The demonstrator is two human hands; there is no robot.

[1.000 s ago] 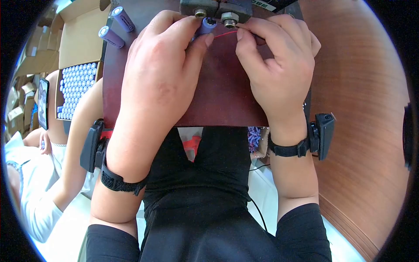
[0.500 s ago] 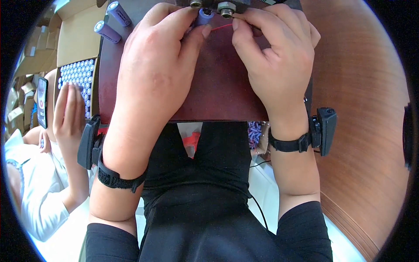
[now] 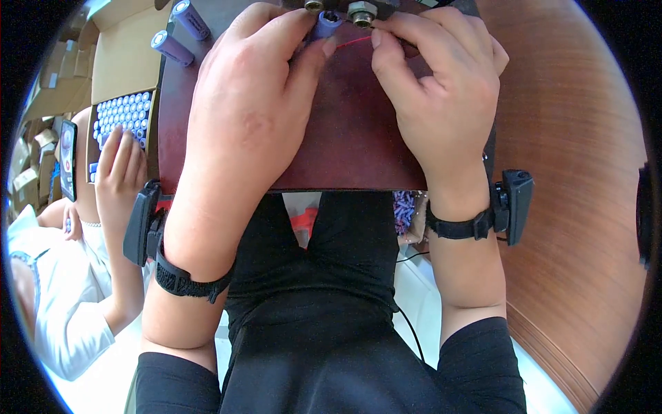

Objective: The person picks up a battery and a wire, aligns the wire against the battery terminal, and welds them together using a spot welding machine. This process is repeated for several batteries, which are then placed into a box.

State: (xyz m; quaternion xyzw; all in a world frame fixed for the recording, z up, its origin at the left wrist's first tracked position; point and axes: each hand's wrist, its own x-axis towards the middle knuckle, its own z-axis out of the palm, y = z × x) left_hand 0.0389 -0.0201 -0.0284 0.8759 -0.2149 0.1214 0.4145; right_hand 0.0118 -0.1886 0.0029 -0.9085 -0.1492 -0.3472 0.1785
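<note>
At the far edge of the dark red board, my left hand closes its thumb and fingers around a purple cylindrical battery cell. Its end faces up beside a dark metal fixture with a hex nut. A thin red wire runs from near the cell to my right hand. My right thumb and forefinger are pinched together on the wire's end, just below the nut. Two more purple cells, one standing behind the other, are at the board's far left. My left fingertips are partly hidden.
To the left, an open cardboard box holds rows of cells. A co-worker's hand reaches into it, beside a phone. Below the board's right edge sits a container of purple pieces. A wooden tabletop spans the right.
My hands keep their grips, with the whole view shifted slightly. The co-worker's hand has moved right across the box of cells.
</note>
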